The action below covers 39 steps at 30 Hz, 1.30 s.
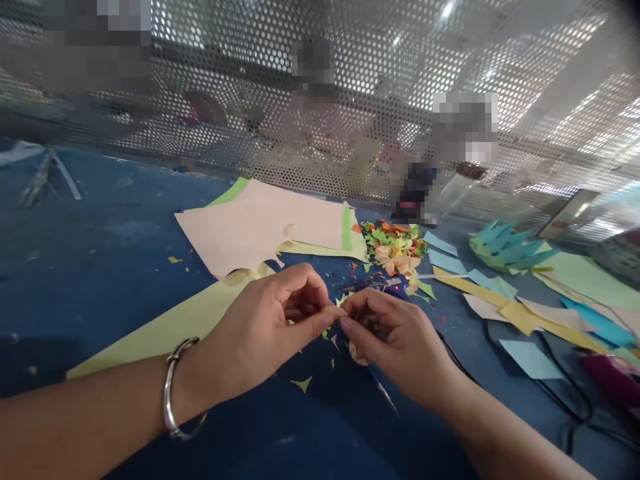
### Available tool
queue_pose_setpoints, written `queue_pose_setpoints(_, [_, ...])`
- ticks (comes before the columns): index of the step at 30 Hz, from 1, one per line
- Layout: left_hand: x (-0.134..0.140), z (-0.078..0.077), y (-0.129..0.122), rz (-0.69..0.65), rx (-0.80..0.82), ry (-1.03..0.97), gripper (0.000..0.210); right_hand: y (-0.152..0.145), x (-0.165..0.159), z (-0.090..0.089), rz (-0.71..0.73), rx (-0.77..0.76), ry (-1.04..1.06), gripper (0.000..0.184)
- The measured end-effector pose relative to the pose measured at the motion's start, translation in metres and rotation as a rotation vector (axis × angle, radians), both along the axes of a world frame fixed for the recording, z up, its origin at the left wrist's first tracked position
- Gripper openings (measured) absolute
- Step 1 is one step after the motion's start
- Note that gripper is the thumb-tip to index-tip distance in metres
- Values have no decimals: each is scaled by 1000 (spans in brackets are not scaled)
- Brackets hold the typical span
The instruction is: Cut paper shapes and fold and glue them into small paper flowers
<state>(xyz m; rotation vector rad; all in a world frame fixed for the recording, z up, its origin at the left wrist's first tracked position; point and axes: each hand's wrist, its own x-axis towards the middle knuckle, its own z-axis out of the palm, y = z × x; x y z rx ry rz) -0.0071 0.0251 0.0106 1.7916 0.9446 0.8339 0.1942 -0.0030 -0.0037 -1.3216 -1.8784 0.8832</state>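
Note:
My left hand and my right hand meet above the blue table, fingertips pinched together. Whatever they pinch is small and mostly hidden by the fingers; I cannot make it out. Just beyond them, a pile of small orange, green and cream paper pieces lies on the table. Little paper scraps are scattered under and around both hands, among them a pale yellow scrap. A thin pointed tool shows partly below my right hand.
Large pink paper sheets and a yellow-green sheet lie to the left. Blue and yellow paper strips, a spiky turquoise paper piece and black cables are on the right. A perforated metal panel stands behind.

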Motion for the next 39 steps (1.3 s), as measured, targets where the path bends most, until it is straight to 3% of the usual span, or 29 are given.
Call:
queue_pose_setpoints(8, [-1, -4, 0, -19, -16, -70, 12, -1, -1, -2, -8, -48, 65, 17])
queue_pose_setpoints(22, [-3, -2, 3, 28, -22, -208, 28, 4, -8, 9, -55, 160, -17, 9])
queue_pose_setpoints(29, [-3, -5, 3, 89, 60, -152, 21, -3, -9, 11, -64, 231, -16, 19])
queue_pose_setpoints(39, [13, 10, -13, 96, -216, -312, 21, -3, -4, 10, -72, 260, 36, 17])
